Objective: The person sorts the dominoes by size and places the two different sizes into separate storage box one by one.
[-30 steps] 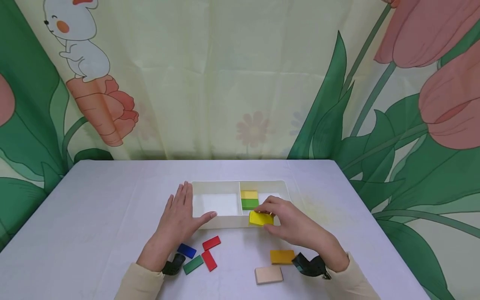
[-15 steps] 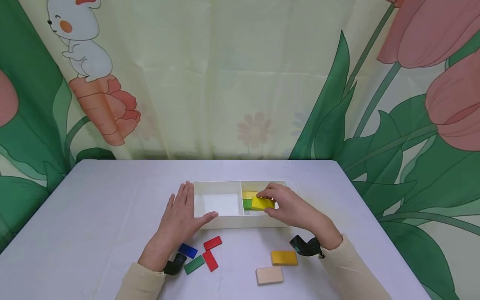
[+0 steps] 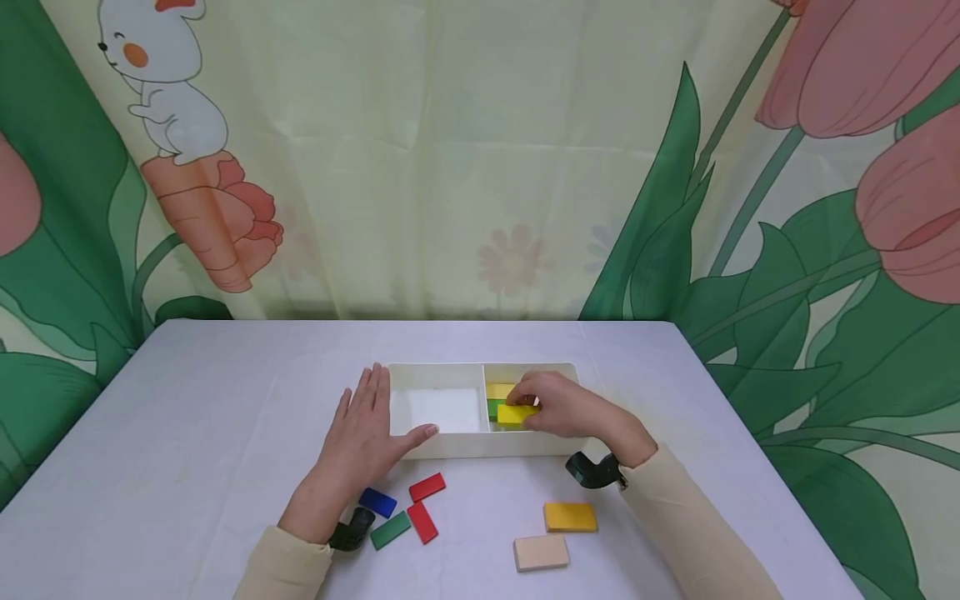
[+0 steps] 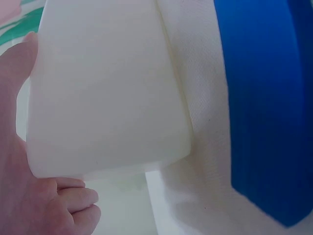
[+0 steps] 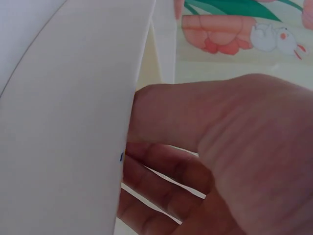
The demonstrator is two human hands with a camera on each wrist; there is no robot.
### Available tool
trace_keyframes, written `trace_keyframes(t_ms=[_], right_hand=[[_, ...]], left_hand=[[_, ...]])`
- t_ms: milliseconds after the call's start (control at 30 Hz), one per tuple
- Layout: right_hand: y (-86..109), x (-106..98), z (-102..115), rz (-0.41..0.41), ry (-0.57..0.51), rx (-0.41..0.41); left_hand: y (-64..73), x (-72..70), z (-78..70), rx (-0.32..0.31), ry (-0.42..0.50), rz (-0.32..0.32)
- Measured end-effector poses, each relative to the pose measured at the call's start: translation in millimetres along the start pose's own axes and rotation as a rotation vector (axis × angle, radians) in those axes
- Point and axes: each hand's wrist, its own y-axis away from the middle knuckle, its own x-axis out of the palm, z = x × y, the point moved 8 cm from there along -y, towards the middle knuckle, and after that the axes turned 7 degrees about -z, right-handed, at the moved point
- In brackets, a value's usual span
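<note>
A white two-compartment box (image 3: 450, 446) stands on the table. My left hand (image 3: 352, 442), fingers straight, rests along its left end, with the thumb over the front rim. My right hand (image 3: 562, 407) reaches into the right compartment and pinches a bright yellow block (image 3: 516, 415) between thumb and fingers. Beside that block lie a green block (image 3: 492, 408) and a paler yellow block (image 3: 500, 390), partly covered. In the left wrist view the box wall (image 4: 107, 93) fills the middle. The right wrist view shows the fingers (image 5: 161, 169) behind the box wall, hiding the block.
In front of the box, at left, lie a blue block (image 3: 377, 502), a green block (image 3: 391, 530) and two red blocks (image 3: 423, 522). At right lie an orange-yellow block (image 3: 570, 517) and a beige block (image 3: 542, 552). A patterned curtain (image 3: 420, 167) hangs behind the table.
My right hand has carried the bright yellow block over the front rim and down into the right compartment, beside the green one. My left hand has stayed at the box's left end.
</note>
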Motion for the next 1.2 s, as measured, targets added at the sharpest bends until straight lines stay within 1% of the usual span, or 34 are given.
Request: trace_keyframes(t_ms=[200,400,533,800,1033,1200], right_hand=[[-7.2,9,-5,0.084,-0.019,-0.015],[-9.2,13,-9,0.126,-0.012,0.003],[-12.8,15,-9,0.132,0.002,-0.005],[-22.0,24,-8,0.131,-0.010,-0.038],[-30.9,31,-9,0.125,-0.005,-0.009],[-30.1,31,-7,0.120,-0.024,0.006]], left_hand=[[-0.1,0.7,-0.1,0.000,0.000,-0.008],[-0.6,1.3,-1.7,-0.002,0.008,0.004],[-1.4,-0.1,-1.5,-0.004,0.004,0.002],[-1.5,1.0,-0.3,-0.011,0.007,0.009],[-2.1,-0.8,-0.8,-0.005,0.012,0.003],[-1.4,0.3,-0.3,-0.005,0.017,0.015]])
